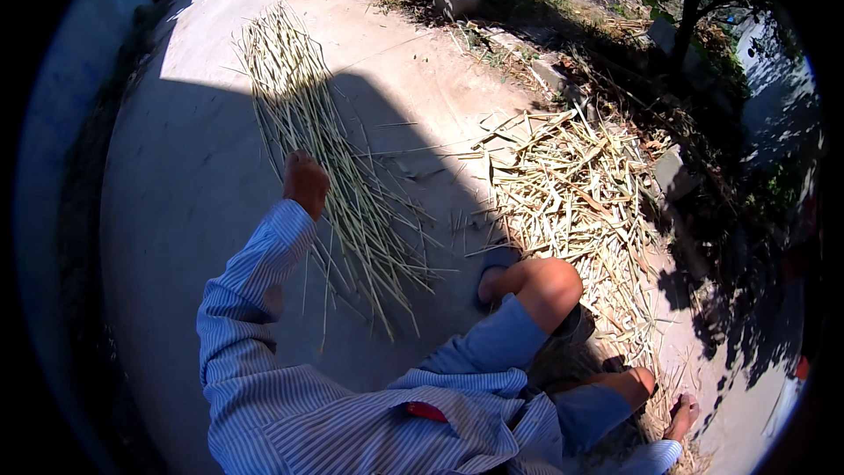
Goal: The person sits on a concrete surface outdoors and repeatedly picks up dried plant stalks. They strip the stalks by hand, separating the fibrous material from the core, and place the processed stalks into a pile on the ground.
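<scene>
My left hand (306,183) is closed in a fist at the left edge of a long spread of dry stalks (338,185). The stalks lie lengthwise on the pavement, pale in the sun at the far end and greenish in the shade nearer me. Whatever the left fingers hold is hidden. At the lower right, beyond my bent knees, my right hand (681,417) is low, beside loose straw. Its fingers look curled, and what is in them is too small to make out. A heap of short, broken stalk pieces and dry leaves (571,185) lies in front of my legs.
The pale pavement (202,176) is partly in shadow. A wall (83,79) runs along the left. Concrete blocks (675,171), dry litter and a tree (690,9) border the right. My foot in a dark sandal (497,273) stands between the stalks and the heap.
</scene>
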The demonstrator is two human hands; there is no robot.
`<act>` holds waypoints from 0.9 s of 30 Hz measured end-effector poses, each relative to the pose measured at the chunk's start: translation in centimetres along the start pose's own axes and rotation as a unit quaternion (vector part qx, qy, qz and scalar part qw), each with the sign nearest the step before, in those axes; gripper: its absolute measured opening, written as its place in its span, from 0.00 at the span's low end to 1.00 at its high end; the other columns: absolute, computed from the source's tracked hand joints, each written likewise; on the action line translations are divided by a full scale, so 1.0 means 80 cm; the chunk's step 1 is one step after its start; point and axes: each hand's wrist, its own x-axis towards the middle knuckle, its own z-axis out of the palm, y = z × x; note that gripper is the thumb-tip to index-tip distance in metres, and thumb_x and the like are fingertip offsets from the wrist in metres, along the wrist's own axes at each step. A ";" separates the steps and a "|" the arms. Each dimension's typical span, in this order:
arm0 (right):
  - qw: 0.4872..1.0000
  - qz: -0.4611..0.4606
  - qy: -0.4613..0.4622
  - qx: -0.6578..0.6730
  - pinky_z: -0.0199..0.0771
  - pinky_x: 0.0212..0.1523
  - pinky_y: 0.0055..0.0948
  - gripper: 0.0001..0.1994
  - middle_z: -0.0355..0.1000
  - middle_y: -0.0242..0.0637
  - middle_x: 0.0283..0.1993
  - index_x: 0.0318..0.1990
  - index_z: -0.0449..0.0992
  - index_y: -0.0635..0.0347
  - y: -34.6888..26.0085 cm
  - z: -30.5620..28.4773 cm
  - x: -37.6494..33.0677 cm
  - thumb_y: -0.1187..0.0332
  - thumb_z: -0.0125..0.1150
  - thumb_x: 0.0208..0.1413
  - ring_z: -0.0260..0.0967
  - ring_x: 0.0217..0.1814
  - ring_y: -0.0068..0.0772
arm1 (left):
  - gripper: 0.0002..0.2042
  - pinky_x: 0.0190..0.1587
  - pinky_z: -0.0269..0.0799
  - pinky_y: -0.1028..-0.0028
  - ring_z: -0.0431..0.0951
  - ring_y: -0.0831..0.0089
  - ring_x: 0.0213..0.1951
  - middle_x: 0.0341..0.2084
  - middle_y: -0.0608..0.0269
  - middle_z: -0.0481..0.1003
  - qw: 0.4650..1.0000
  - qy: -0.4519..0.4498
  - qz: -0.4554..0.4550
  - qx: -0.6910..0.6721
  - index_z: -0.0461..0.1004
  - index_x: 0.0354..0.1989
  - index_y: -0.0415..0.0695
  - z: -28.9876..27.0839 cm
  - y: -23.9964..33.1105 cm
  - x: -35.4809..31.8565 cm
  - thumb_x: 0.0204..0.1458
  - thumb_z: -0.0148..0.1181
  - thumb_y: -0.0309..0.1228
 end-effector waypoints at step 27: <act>0.661 -0.219 -0.194 -0.691 0.67 0.20 0.38 0.13 0.69 0.38 0.18 0.19 0.71 0.54 0.243 -0.037 -0.046 0.57 0.54 0.49 0.70 0.19 0.38 | 0.02 0.44 0.70 0.65 0.72 0.61 0.43 0.29 0.57 0.73 0.931 0.313 -0.138 -0.124 0.75 0.25 0.38 -0.089 -0.046 -0.138 0.42 0.60 0.21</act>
